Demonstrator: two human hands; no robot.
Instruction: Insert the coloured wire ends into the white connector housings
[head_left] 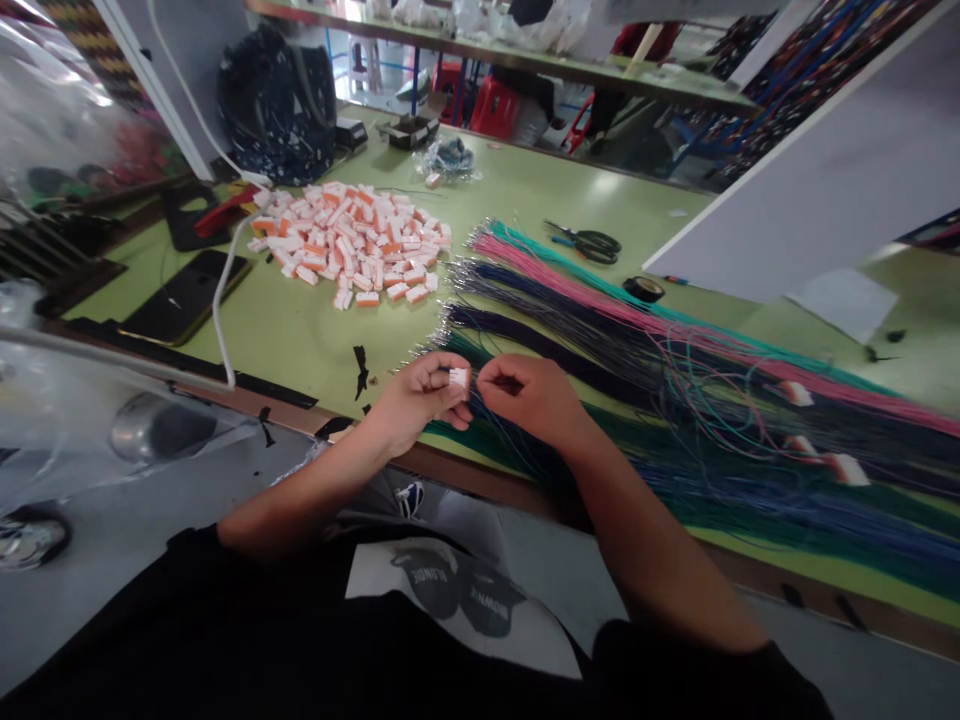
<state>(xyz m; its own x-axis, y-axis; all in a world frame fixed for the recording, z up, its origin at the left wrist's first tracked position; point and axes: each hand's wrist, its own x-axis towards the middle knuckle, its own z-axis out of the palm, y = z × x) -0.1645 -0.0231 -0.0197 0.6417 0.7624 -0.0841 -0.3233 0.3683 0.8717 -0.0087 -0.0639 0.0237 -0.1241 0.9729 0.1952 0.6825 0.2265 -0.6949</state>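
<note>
Between the thumb and fingers of my left hand (429,395) is a small white and orange connector housing (459,378). Just right of it, my right hand (534,395) is closed in a pinch, its fingertips facing the housing. Whatever those fingertips hold is too small to make out; thin dark wires run just below them. Both hands are above the near edge of the green table, over bundles of cut wires with metal terminals at their left ends: green (622,430), dark purple (525,335), pink (555,268) and teal (525,243).
A heap of connector housings (360,240) lies at the back left, beside a phone (187,297) and a white cable (219,290). Behind the wires are snips (589,243) and black tape (643,289). Wired connectors (847,468) rest on the bundles at right. A white panel (810,150) stands there.
</note>
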